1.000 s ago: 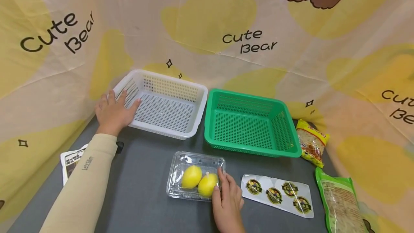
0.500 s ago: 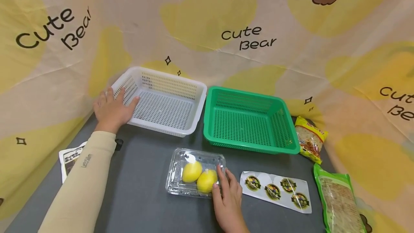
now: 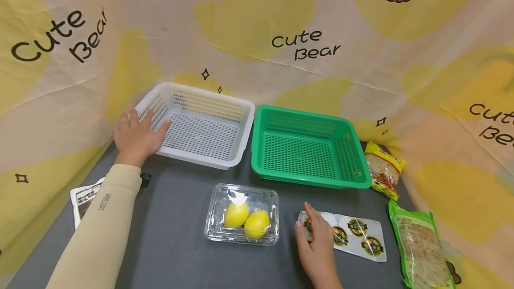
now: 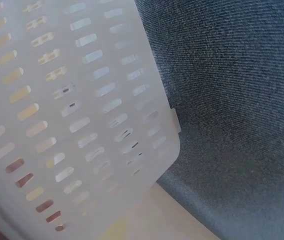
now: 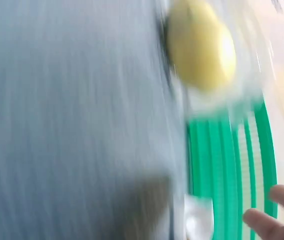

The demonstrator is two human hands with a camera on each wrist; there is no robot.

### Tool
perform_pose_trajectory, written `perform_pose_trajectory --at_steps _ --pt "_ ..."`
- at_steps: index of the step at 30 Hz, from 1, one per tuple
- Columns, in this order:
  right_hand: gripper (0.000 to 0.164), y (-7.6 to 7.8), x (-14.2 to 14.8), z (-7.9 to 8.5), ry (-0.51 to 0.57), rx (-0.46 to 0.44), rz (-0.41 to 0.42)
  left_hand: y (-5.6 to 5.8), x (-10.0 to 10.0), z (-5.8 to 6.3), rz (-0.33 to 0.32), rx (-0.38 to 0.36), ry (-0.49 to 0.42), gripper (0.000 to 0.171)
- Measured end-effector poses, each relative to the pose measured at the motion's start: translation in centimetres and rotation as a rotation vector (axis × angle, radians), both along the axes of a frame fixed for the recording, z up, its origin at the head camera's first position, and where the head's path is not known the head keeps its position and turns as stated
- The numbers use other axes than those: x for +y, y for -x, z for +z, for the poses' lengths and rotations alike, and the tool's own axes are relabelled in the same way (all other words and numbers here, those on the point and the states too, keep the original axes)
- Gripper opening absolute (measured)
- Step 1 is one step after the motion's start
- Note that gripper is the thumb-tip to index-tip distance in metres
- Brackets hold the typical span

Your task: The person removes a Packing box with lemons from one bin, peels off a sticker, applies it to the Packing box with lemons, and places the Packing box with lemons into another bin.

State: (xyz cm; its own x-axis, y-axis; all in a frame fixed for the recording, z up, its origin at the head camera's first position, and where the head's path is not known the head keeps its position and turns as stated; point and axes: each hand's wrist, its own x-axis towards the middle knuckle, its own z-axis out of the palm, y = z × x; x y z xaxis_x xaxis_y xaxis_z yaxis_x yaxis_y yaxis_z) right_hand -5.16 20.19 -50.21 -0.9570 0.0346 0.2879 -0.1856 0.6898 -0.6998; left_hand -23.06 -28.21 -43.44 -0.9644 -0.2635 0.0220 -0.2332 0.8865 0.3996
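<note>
White, the basket (image 3: 201,139) sits with its left rim under our spread left hand (image 3: 138,138), while our empty right hand (image 3: 316,245), fingers extended, overlaps the sticker sheet (image 3: 357,237), which a low sweep could drag.

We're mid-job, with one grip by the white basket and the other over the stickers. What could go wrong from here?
The right grip is over the near-left part of the sticker sheet and might drag or crease it; contact is unclear.
The left grip is at the white basket; a sideways push could bump the adjacent green basket.
Two yellow fruits sit in the clear container; tilting it might roll them.
</note>
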Motion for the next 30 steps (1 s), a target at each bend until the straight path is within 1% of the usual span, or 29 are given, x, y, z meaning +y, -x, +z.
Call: perform_pose_trajectory --at_steps 1,2,5,8,11,13,15,19,23,25,27,29,30 --pt "0.048 0.3 1.0 0.1 -0.01 0.003 -0.011 0.0 0.0 0.0 -0.001 -0.002 -0.001 0.102" --pt "0.046 0.6 1.9 0.2 -0.015 -0.016 -0.024 0.0 -0.1 0.0 -0.003 -0.002 -0.001 0.102" --pt "0.042 1.1 4.0 0.3 -0.01 -0.121 -0.07 0.0 -0.3 0.0 -0.007 -0.005 0.003 0.103" --pt "0.042 1.3 5.2 0.1 0.02 -0.244 -0.112 0.1 -0.3 0.0 -0.009 -0.005 0.004 0.103" --pt "0.04 1.3 5.7 -0.5 0.056 -0.292 -0.14 0.2 -0.2 0.0 -0.012 -0.002 0.003 0.102" --pt "0.038 1.5 5.9 -0.9 0.06 -0.274 -0.137 0.2 -0.2 -0.1 -0.014 -0.004 0.001 0.102" --pt "0.035 1.7 5.9 -1.3 0.055 -0.227 -0.132 0.1 -0.2 -0.2 -0.014 -0.007 -0.001 0.101" --pt "0.03 2.1 5.7 -2.0 0.045 -0.13 -0.113 -0.2 -0.5 0.0 -0.009 -0.011 -0.009 0.101" --pt "0.027 2.1 5.4 -2.3 0.075 -0.116 -0.122 -0.3 -0.7 0.1 -0.012 0.013 -0.033 0.099" --pt "0.026 2.1 5.2 -2.3 0.081 -0.126 -0.134 -0.4 -0.7 0.1 -0.024 0.052 -0.058 0.096" --pt "0.025 2.1 5.1 -2.3 0.078 -0.139 -0.149 -0.8 -0.2 0.1 -0.034 0.116 -0.094 0.094" --pt "0.024 2.0 5.1 -2.3 0.071 -0.144 -0.164 -1.7 1.2 0.1 -0.056 0.196 -0.122 0.094" --pt "0.024 2.0 5.2 -2.3 0.065 -0.14 -0.17 -2.3 2.3 0.1 -0.072 0.233 -0.126 0.094"
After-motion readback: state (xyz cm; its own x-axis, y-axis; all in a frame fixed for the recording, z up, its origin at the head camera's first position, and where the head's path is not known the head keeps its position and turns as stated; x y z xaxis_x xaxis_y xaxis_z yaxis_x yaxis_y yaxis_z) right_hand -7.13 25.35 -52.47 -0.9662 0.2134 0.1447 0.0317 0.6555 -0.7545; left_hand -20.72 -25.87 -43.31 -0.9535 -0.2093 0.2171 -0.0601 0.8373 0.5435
